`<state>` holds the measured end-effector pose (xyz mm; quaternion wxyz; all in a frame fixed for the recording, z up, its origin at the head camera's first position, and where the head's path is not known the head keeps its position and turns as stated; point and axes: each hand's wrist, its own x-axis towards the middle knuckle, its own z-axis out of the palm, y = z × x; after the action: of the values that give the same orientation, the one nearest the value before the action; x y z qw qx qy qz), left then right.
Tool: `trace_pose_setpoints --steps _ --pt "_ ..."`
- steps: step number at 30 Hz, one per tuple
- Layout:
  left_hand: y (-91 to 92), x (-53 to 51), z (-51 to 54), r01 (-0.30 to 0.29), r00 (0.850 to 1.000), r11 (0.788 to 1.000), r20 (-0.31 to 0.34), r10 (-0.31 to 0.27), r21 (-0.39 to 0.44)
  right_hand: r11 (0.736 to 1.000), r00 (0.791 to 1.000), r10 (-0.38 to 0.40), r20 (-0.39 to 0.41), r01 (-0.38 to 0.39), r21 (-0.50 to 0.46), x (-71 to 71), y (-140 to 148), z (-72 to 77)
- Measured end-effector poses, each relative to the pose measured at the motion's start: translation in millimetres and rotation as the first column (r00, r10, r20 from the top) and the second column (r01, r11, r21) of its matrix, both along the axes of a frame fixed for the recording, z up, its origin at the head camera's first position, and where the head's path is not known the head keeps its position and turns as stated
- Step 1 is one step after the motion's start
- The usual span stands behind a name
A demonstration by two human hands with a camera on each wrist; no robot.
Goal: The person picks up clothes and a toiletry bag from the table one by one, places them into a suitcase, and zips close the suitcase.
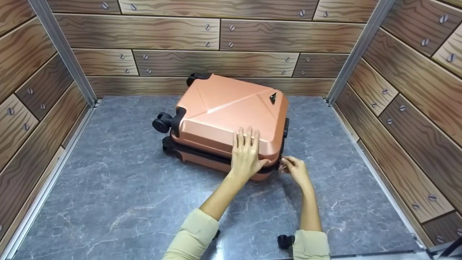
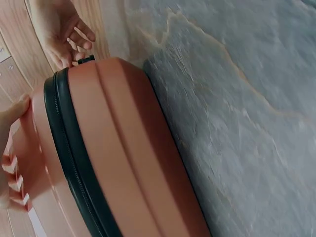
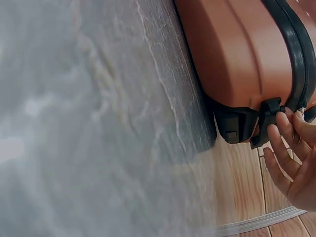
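A rose-gold hard-shell suitcase (image 1: 223, 108) lies flat on the floor, its wheels to the left. A black zip band (image 2: 74, 148) runs around its side. My left hand (image 1: 246, 155) rests on the near right part of the top shell, fingers straight. At the near right corner, my right hand (image 1: 296, 171) pinches a small metal zipper pull (image 3: 296, 135) between thumb and forefinger. The other fingers of that hand spread loosely beside a black fitting (image 3: 269, 114) on the suitcase's end. In the left wrist view, the right hand's grip is partly hidden behind the corner.
Grey marble-patterned floor (image 1: 119, 202) surrounds the suitcase. Wood-patterned walls (image 1: 173, 34) stand at the back and both sides, with metal posts (image 1: 66, 50) in the corners. A black wheel (image 1: 162, 122) juts out at the suitcase's left.
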<state>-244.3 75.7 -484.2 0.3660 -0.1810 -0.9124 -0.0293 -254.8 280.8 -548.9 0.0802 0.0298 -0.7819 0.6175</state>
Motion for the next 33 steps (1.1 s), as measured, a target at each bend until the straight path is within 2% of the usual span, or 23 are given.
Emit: trace_pose_setpoints --steps 7,14,20,24,27,31,33 --pt "1.9 -0.5 -1.8 0.003 1.000 1.000 -0.026 -0.003 -0.004 0.999 0.999 -0.034 -0.005 0.034 0.023 -0.6 0 -3.3" --pt "-2.3 -3.6 2.0 0.034 0.996 0.999 -0.080 -0.031 0.039 1.000 1.000 -0.008 0.006 0.009 -0.010 2.5 -4 1.3" --pt "-4.2 -8.1 3.1 0.062 0.989 0.997 -0.134 -0.054 0.054 0.999 1.000 -0.014 0.004 0.014 0.048 10.3 -9 16.2" --pt "-4.1 -9.7 2.0 0.078 0.988 0.994 -0.136 -0.068 0.077 0.995 1.000 -0.010 -0.020 0.012 0.104 21.2 -16 31.1" --pt "-3.8 -11.0 1.8 0.082 0.989 0.992 -0.130 -0.070 0.091 0.991 0.999 -0.003 -0.032 0.008 0.135 25.8 -19 37.1" --pt "-4.0 -13.0 2.6 0.087 0.988 0.991 -0.140 -0.072 0.102 0.988 0.999 0.004 -0.035 0.001 0.153 23.6 -17 32.3" --pt "-4.0 -12.8 2.3 0.092 0.987 0.990 -0.145 -0.076 0.107 0.987 0.999 0.003 -0.034 0.002 0.162 21.1 -14 24.9"
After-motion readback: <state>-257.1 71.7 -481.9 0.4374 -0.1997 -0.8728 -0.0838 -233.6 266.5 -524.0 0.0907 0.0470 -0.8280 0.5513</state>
